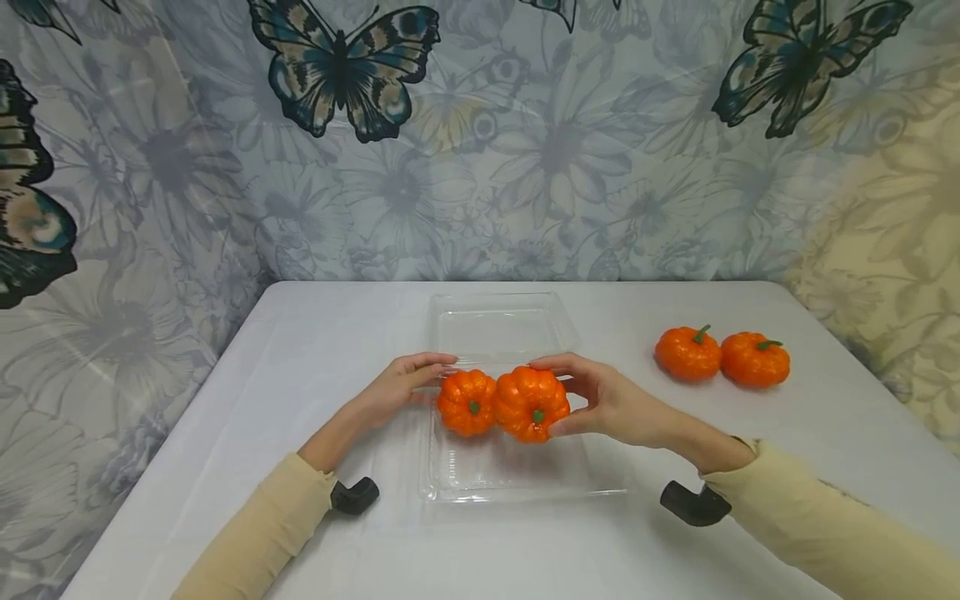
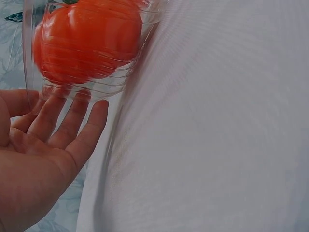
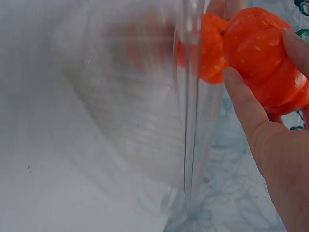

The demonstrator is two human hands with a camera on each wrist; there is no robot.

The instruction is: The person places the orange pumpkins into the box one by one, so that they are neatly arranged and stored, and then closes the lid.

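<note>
My right hand [image 1: 622,406] grips a glossy orange toy pumpkin [image 1: 531,403] with a green stem, thumb and fingers around its sides. It is above the near half of a clear plastic clamshell container [image 1: 510,481]. A second, smaller toy pumpkin [image 1: 467,403] sits inside against the left wall, right beside the held one. My left hand [image 1: 393,392] is at the container's left side. In the left wrist view, its fairly straight fingers [image 2: 72,123] touch the clear wall from outside. In the right wrist view, the held pumpkin [image 3: 263,58] shows above the rim.
Two more toy pumpkins [image 1: 687,353] [image 1: 755,360] lie side by side at the right on the white table [image 1: 337,325]. The container's lid [image 1: 498,325] lies folded back, away from me. A patterned butterfly cloth [image 1: 555,167] hangs behind the table.
</note>
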